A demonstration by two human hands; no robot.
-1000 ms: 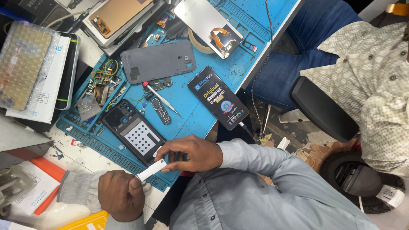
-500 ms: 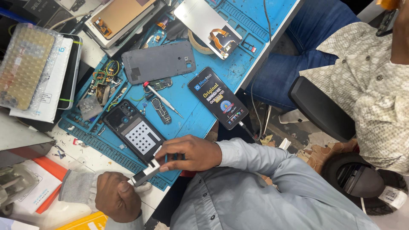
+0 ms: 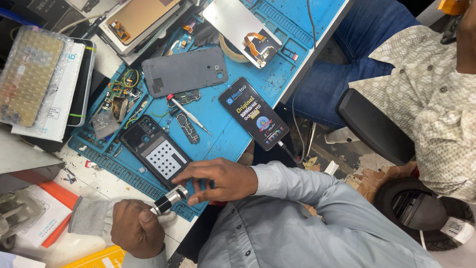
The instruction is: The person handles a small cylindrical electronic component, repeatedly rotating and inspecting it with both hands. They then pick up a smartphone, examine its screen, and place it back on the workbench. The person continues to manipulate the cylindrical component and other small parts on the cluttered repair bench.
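Blue repair mat [image 3: 233, 126] on a cluttered workbench, seen from above. Left hand [image 3: 135, 229], fisted, clamps a small black-and-silver tool [image 3: 168, 199]; its long axis runs up and rightward, tip toward the right hand [image 3: 218, 179], whose fingertips [image 3: 191, 200] pinch that tip. A second ago a white strip lay between the hands. Just beyond: opened phone [image 3: 156, 151], then a screwdriver [image 3: 189, 115].

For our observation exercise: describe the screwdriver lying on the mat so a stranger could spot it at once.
Start at the blue work mat. Below the dark grey back cover lies the screwdriver, slanting. Alone among the flat parts around it, it is a thin silver rod with a red-tipped end.
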